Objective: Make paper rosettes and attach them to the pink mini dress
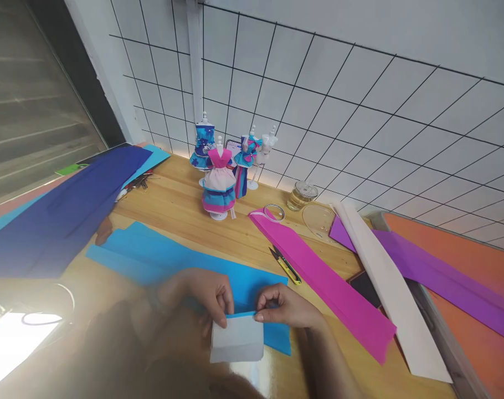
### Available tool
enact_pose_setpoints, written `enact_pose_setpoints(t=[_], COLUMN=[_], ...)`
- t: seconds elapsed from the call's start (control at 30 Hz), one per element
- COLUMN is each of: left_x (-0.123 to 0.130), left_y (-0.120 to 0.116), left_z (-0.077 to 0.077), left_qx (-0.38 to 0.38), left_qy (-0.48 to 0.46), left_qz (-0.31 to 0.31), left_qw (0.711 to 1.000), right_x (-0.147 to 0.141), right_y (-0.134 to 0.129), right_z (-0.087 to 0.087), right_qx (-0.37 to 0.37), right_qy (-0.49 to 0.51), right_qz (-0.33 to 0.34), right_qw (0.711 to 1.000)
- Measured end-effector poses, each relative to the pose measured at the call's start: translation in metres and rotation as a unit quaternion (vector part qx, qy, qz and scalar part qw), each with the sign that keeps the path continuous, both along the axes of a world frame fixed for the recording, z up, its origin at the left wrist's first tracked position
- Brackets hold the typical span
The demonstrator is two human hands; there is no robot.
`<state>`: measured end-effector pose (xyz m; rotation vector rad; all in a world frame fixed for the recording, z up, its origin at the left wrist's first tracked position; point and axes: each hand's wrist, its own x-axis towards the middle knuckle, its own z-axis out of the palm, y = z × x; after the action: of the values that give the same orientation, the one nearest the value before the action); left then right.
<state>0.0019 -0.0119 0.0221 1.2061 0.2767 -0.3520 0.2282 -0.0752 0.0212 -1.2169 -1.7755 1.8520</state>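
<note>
At the far left, a dark blue sheet [81,205], smooth and creased, is being propped over light blue and pinkish layers. On the wooden table [169,194], a bright blue strip [173,255] is being partly covered by the hands. The upper left corner of a folded white piece [237,338] is being pinched by the left hand [216,296]; its blue-banded top edge is being gripped at the right end by the right hand [283,305], thumb against curled fingers. Behind, ruffled and bowed miniature dresses [219,180] are being displayed on small white stands. Yellow-handled snips [286,266] are lying beside a flat magenta strip [322,282]. Pale yellow contents are being held in a clear, lidded jar [302,195] — markings on its lid cannot be read. Farther right, a purple strip [405,255] is being crossed by a long, off-white strip [389,288] — both smooth and matte.
</note>
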Motion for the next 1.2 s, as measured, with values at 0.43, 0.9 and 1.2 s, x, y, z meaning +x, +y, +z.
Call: enact_pose_setpoints(t=[0.43, 0.9, 1.2], left_x=[-0.002, -0.002, -0.004], left_y=[0.002, 0.004, 0.004], left_z=[0.002, 0.009, 0.007], left_qx=[0.005, 0.02, 0.017], left_qy=[0.037, -0.011, -0.01], left_qz=[0.023, 0.03, 0.041], left_qw=[0.999, 0.999, 0.999], right_x=[-0.003, 0.001, 0.002], right_y=[0.0, 0.0, 0.0], right_z=[0.005, 0.009, 0.012], right_qx=[0.027, 0.048, 0.064], right_qy=[0.024, 0.028, -0.003], right_qz=[-0.069, -0.089, -0.084], right_qw=[0.997, 0.994, 0.994])
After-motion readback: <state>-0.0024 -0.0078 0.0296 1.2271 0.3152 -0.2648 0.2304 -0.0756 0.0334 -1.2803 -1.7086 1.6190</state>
